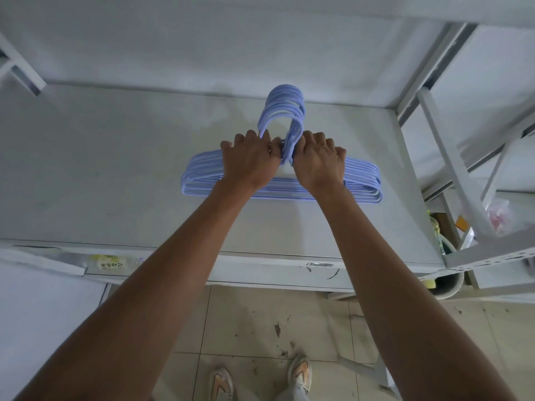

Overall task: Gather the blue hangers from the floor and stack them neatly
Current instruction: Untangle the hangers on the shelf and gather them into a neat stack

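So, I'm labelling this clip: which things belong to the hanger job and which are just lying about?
Job: blue hangers, stacked on the white surface; left hand and right hand gripping them.
Lying about: metal frame, round bin, yellow label.

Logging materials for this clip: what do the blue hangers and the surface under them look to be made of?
Blue hangers: probably plastic or plastic-coated, going by uniform pale blue colour, smooth slim rounded bars and a slight sheen. Surface: a white desk top, likely painted metal or laminate; flat, matte, faintly scuffed. Neither can be settled from the look alone.

Bare forearms, white/orange sneakers (299, 374)
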Available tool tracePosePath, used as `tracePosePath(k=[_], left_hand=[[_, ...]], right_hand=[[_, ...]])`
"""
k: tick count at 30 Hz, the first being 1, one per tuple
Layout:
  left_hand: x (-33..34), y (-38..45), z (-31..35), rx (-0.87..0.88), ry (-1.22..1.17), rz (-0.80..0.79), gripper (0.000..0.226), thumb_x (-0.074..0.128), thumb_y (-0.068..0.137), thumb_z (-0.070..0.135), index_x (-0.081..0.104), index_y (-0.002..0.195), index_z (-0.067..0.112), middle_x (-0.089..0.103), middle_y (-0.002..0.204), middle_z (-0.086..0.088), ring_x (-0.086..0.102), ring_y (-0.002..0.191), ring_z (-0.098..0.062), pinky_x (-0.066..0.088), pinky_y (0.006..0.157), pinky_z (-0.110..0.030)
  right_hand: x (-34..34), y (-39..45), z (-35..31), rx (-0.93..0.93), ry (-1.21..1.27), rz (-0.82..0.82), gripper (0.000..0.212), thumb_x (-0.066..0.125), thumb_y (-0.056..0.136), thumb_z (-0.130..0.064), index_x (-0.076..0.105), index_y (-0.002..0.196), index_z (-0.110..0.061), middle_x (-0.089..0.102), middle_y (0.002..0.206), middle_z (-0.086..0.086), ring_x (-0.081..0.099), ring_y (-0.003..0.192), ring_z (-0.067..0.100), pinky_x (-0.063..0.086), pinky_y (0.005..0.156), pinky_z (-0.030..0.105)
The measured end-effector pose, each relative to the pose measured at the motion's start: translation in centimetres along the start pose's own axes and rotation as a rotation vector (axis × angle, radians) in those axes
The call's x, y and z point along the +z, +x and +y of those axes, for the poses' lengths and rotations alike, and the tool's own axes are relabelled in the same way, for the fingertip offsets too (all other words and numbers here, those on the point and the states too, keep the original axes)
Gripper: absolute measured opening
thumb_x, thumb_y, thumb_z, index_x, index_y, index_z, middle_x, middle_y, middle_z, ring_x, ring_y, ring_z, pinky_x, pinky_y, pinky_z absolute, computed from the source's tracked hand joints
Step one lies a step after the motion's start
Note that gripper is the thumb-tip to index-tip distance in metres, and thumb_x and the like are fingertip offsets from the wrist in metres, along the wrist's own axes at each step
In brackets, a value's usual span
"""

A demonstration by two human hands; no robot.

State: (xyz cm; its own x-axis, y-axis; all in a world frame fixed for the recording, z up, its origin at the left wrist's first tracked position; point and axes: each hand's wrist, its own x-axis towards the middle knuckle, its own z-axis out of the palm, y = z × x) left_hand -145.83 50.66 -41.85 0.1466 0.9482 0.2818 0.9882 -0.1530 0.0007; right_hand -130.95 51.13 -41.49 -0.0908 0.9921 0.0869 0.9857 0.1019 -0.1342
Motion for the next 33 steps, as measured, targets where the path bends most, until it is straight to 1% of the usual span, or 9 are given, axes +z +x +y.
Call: tracePosePath(k=[4, 8, 13, 16, 19, 22, 25, 29, 33], left_hand=[[0.1, 0.0, 0.2, 0.023, 0.055, 0.019, 0.043, 0.015, 0.098, 0.028, 0.053, 0.092, 0.008, 0.057, 0.082, -0.012, 0.057, 0.072, -0.033, 0.036, 0.064, -0.037], [-0.1, -0.9, -0.4, 0.195, 0.010, 0.231, 0.022, 0.043, 0.093, 0.010, 0.055, 0.076, 0.002, 0.051, 0.060, -0.015, 0.049, 0.044, -0.028, 0.034, 0.049, -0.032], [0.3, -0.5, -0.7, 0.241, 0.031, 0.266, 0.029, 0.034, 0.095, 0.012, 0.054, 0.076, 0.003, 0.049, 0.062, -0.014, 0.047, 0.044, -0.028, 0.033, 0.048, -0.031], [0.4, -0.7, -0.9, 0.228, 0.044, 0.263, 0.029, 0.037, 0.097, 0.015, 0.058, 0.080, 0.004, 0.054, 0.068, -0.015, 0.049, 0.048, -0.030, 0.033, 0.049, -0.032], [0.5, -1.1, -0.9, 0.165, 0.036, 0.156, 0.041, 0.023, 0.102, 0.029, 0.059, 0.095, 0.010, 0.058, 0.084, -0.011, 0.046, 0.057, -0.030, 0.031, 0.055, -0.035], [0.2, -0.8, -1.2, 0.038, -0.138, 0.120, 0.049, 0.012, 0.098, 0.046, 0.053, 0.094, 0.019, 0.047, 0.074, -0.002, 0.041, 0.061, -0.027, 0.033, 0.060, -0.035], [0.4, -1.7, -2.0, 0.193, -0.267, 0.178, 0.025, 0.027, 0.099, 0.043, 0.043, 0.090, 0.026, 0.054, 0.071, -0.003, 0.054, 0.060, -0.034, 0.045, 0.056, -0.038], [1.4, -2.3, -4.8, 0.331, -0.266, 0.147, 0.051, 0.033, 0.091, 0.073, 0.050, 0.116, 0.031, 0.070, 0.091, 0.001, 0.068, 0.080, -0.028, 0.047, 0.064, -0.034], [1.9, -2.6, -6.5, 0.263, -0.139, 0.148, 0.068, 0.023, 0.082, 0.087, 0.054, 0.096, 0.028, 0.068, 0.070, -0.001, 0.067, 0.064, -0.029, 0.037, 0.057, -0.030]], right_hand=[[0.1, 0.0, 0.1, -0.024, -0.004, 0.023, 0.029, 0.035, 0.106, -0.024, 0.053, 0.126, -0.013, 0.058, 0.129, 0.011, 0.053, 0.119, 0.036, 0.038, 0.100, 0.047], [0.2, -0.2, 0.4, -0.087, -0.024, 0.046, 0.029, 0.036, 0.106, -0.024, 0.053, 0.128, -0.016, 0.059, 0.128, 0.008, 0.054, 0.117, 0.035, 0.040, 0.096, 0.048], [0.4, -0.3, 1.9, -0.214, -0.034, 0.073, 0.035, 0.032, 0.107, -0.026, 0.053, 0.133, -0.017, 0.058, 0.132, 0.007, 0.054, 0.116, 0.035, 0.041, 0.089, 0.045], [0.5, -0.9, 2.6, -0.260, 0.020, 0.168, 0.037, 0.024, 0.108, -0.032, 0.057, 0.117, -0.020, 0.062, 0.112, 0.004, 0.058, 0.100, 0.033, 0.043, 0.083, 0.042], [0.8, -1.5, 3.0, -0.263, 0.089, 0.207, 0.046, 0.017, 0.110, -0.040, 0.058, 0.107, -0.019, 0.063, 0.098, 0.002, 0.060, 0.090, 0.032, 0.046, 0.080, 0.044], [0.6, -1.6, 4.1, -0.327, 0.094, 0.212, 0.050, 0.016, 0.109, -0.043, 0.058, 0.112, -0.017, 0.064, 0.096, 0.005, 0.061, 0.086, 0.034, 0.046, 0.076, 0.042], [0.9, -1.5, 4.9, -0.311, 0.079, 0.292, 0.048, 0.020, 0.109, -0.041, 0.057, 0.097, -0.014, 0.066, 0.084, 0.008, 0.062, 0.074, 0.040, 0.037, 0.061, 0.038], [1.5, -1.8, 4.6, -0.236, 0.042, 0.357, 0.050, 0.020, 0.108, -0.041, 0.054, 0.083, -0.015, 0.063, 0.068, 0.006, 0.058, 0.057, 0.039, 0.027, 0.054, 0.031], [1.8, -1.9, 5.2, -0.326, 0.046, 0.376, 0.061, 0.016, 0.106, -0.055, 0.055, 0.084, -0.014, 0.062, 0.067, 0.004, 0.057, 0.055, 0.037, 0.027, 0.052, 0.029]])
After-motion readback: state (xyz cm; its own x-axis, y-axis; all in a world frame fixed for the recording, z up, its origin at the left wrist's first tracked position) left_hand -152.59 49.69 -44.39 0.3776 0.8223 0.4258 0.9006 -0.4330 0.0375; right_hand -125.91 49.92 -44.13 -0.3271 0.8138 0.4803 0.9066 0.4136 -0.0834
